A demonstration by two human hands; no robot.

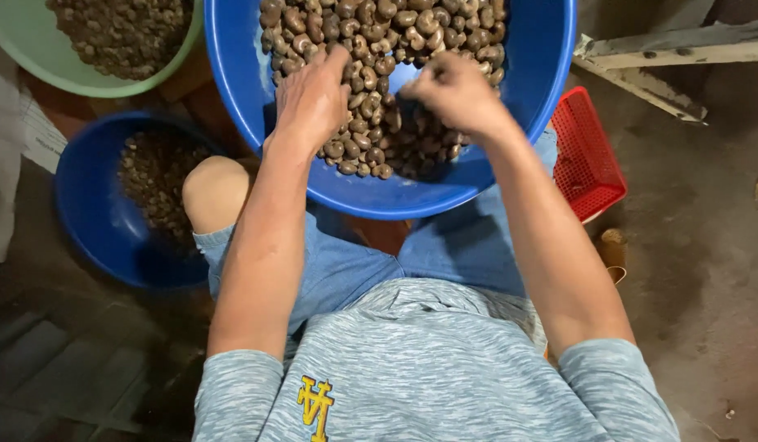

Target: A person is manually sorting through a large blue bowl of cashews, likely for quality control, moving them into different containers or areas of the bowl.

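A big blue basin (526,98) rests on my lap, filled with brown, kidney-shaped nuts in their shells (379,33). My left hand (312,100) lies palm-down on the nuts at the basin's left side, fingers spread over them. Over the nuts at the middle right, my right hand (454,92) is curled with its fingertips pinched together; it is blurred, and whether it holds a nut cannot be told.
A smaller blue basin (84,205) with darker nuts sits on the floor at left. A green basin (35,65) of nuts is at the top left. A red mesh basket (588,155) lies at right beside wooden planks (657,53).
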